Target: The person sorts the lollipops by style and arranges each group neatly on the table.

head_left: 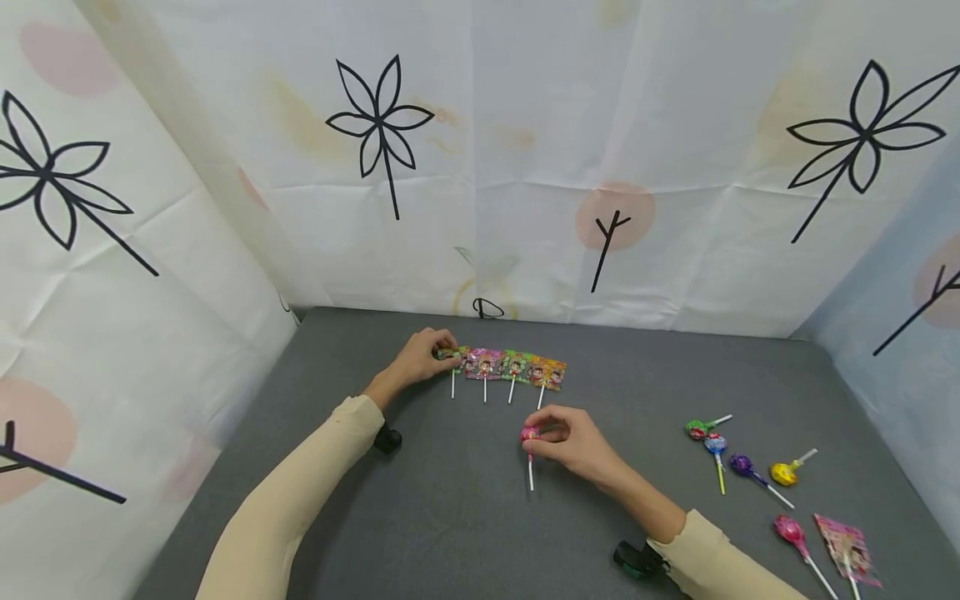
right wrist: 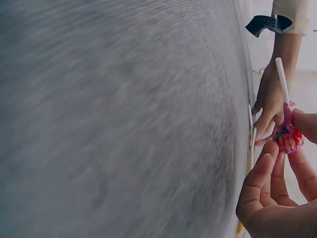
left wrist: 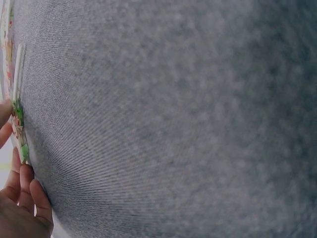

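My left hand (head_left: 422,357) is at the left end of a row of flat-packed lollipops, its thumb and fingers pinching the green-wrapped lollipop (head_left: 453,360). In the left wrist view that green packet (left wrist: 20,124) lies between the thumb and fingertips, white stick pointing up. Beside it in the row are a pink packet (head_left: 483,364), another green packet (head_left: 515,367) and an orange packet (head_left: 548,372), sticks toward me. Nearer to me, my right hand (head_left: 579,443) pinches a round pink lollipop (right wrist: 289,140) by its wrapped head, the white stick sticking out toward me.
On the right side of the grey table (head_left: 450,525) lie round lollipops: green (head_left: 697,429), blue (head_left: 716,443), purple (head_left: 741,465), yellow (head_left: 783,474) and pink (head_left: 789,528). A flat pink packet (head_left: 847,546) lies near the front right. Patterned white cloth (head_left: 510,150) hangs behind the table.
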### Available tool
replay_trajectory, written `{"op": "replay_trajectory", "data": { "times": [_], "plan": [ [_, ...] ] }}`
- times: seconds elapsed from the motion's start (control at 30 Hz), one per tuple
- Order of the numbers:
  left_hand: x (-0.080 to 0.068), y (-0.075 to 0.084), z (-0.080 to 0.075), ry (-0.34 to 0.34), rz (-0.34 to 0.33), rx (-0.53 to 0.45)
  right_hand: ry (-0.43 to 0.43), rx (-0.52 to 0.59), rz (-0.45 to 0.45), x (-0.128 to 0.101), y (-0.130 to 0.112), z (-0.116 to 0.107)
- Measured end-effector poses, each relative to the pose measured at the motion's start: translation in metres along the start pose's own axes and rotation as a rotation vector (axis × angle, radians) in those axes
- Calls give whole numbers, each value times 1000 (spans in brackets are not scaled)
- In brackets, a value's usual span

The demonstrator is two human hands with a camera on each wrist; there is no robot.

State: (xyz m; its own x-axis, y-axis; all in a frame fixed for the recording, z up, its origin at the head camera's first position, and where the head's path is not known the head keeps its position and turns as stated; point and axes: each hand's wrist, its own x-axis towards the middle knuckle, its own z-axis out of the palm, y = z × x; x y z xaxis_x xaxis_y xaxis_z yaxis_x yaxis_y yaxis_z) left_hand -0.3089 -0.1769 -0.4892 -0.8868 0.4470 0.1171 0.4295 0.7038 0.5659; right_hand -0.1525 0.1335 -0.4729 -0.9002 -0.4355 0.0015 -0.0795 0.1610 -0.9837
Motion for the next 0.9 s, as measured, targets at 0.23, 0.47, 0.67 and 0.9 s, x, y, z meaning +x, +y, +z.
{"op": "replay_trajectory", "data": {
  "times": [0.23, 0.47, 0.67, 0.9],
  "plan": [
    [1, -4, 2, 28, 34, -14, -35, 3, -4, 15, -3, 17],
    [0, -2, 3, 15, 11, -44, -34, 11, -3, 27, -7, 30],
    [1, -4, 2, 9, 10, -41, -41, 27, 5, 38, -5, 39],
    [2, -4, 0, -8, -10, -53, -43, 57, -19, 54, -2, 54]
  ]
}}
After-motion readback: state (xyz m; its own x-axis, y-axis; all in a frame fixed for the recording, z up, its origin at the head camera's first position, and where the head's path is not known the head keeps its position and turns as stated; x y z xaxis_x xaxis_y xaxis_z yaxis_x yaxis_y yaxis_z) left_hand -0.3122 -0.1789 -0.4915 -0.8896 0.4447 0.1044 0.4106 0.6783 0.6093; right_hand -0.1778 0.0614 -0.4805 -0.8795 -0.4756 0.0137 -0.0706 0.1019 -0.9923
